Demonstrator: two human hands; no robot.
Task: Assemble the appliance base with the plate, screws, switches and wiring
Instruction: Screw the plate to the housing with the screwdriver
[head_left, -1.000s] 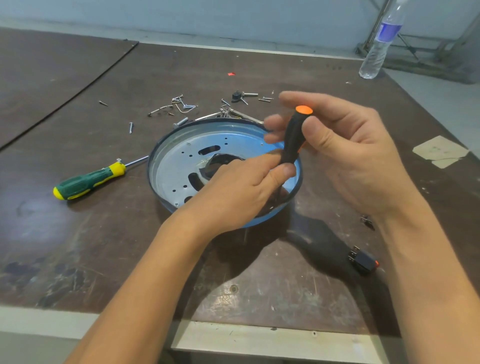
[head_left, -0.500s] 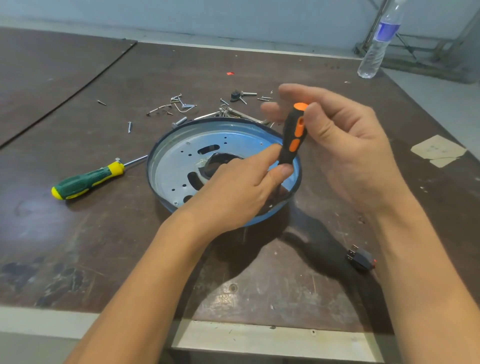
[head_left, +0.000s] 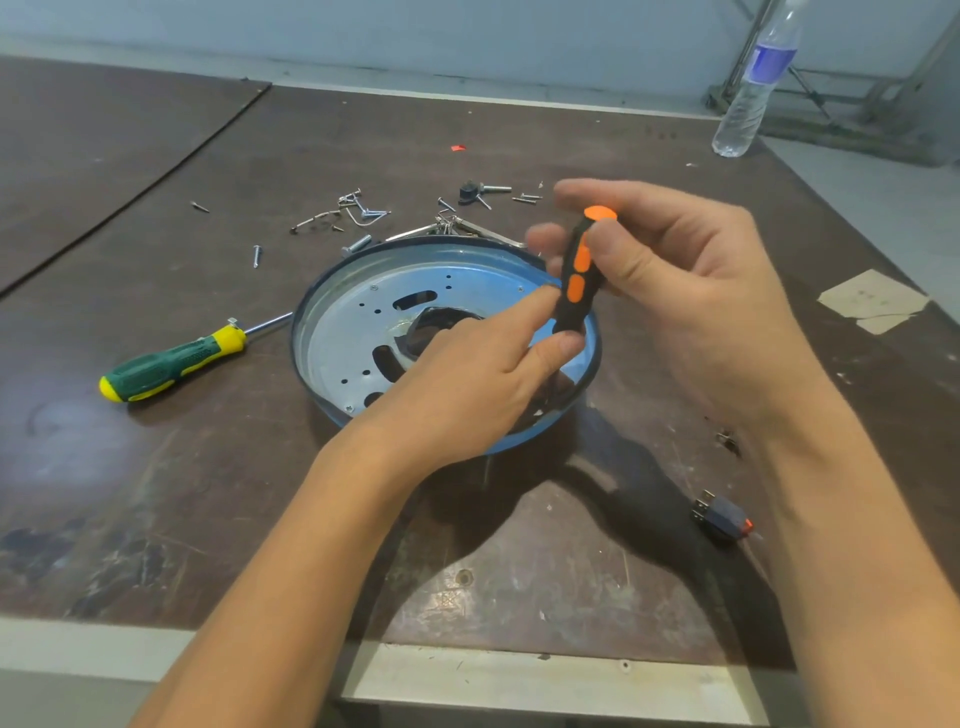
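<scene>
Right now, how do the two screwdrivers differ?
The orange-and-black screwdriver stands nearly upright over the blue base, gripped by the right hand and steadied by the left hand. The green-and-yellow screwdriver lies flat on the table, untouched. Both have two-tone handles.

The plate was bright, smooth sheet metal; the table was scuffed, matt brown board; the bottle at far right was clear plastic.
</scene>
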